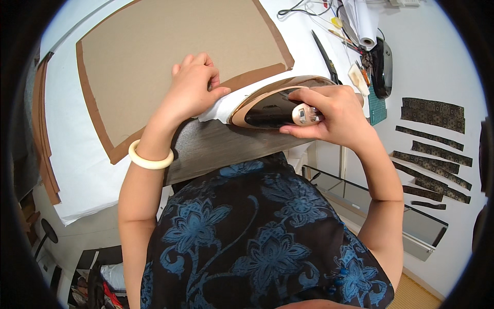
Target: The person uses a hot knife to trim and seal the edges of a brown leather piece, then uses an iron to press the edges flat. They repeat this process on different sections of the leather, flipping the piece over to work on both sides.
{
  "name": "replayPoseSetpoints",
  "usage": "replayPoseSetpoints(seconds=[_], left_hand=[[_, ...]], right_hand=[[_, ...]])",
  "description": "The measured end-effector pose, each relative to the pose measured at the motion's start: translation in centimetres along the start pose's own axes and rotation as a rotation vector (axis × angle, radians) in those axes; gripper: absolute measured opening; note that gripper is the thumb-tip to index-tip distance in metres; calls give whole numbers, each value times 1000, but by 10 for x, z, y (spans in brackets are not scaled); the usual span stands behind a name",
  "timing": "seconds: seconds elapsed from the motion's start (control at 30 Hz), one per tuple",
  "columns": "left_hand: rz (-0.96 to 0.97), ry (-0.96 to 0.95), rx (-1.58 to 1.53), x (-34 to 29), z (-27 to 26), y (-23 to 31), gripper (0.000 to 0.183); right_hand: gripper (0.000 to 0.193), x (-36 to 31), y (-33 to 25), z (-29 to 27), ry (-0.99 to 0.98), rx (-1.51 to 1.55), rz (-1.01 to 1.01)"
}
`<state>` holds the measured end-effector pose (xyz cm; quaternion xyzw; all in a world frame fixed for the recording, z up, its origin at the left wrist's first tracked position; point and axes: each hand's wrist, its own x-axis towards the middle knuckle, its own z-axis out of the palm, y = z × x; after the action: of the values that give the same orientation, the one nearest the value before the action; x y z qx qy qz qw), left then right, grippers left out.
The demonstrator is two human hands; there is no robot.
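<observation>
My right hand (334,113) is wrapped round the pale handle of a clothes iron (265,110) with a dark, glossy body and a beige rim. The iron sits at the near right part of the work table, by a white cloth edge (222,109). To its left, my left hand (193,87) rests on the near border of a large beige fabric panel (180,31) edged with brown strips (252,77). Its fingers are loosely bent, with the thumb held apart over the white cloth. The fingertips are partly hidden.
Black scissors (325,55) lie beyond the iron. Cords, a white roll (366,36), small tools and a green cutting mat (378,108) crowd the right. Patterned dark strips (432,113) hang on the right wall. The grey table edge (221,149) runs close to my body.
</observation>
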<state>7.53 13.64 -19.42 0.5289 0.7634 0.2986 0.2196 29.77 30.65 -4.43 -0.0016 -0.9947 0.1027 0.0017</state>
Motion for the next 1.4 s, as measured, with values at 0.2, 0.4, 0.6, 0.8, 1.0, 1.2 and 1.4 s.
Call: replayPoseSetpoints(seconds=[0.2,0.4,0.6,0.8,1.0,1.2,1.4], left_hand=[[22,31,-50,-1,-7,-5,32],[42,63,-66,0,-3,-11,29],[51,61,-73,1,-2,-12,29],[102,107,-67,-1,1,-14,32],[55,32,-117,-10,-13,-25,34],[32,-54,11,-45,-46,-23,30],[10,-24,-23,-54,-48,-31,29]], right_hand=[[47,19,-2,13,-26,-52,-53],[47,34,-4,19,-26,-41,-52],[47,39,-4,19,-105,-67,5],[53,49,-2,21,-97,-83,10],[47,58,-4,18,-169,-112,67],[57,65,1,23,-107,-84,70],[53,64,-4,21,-122,-49,43]])
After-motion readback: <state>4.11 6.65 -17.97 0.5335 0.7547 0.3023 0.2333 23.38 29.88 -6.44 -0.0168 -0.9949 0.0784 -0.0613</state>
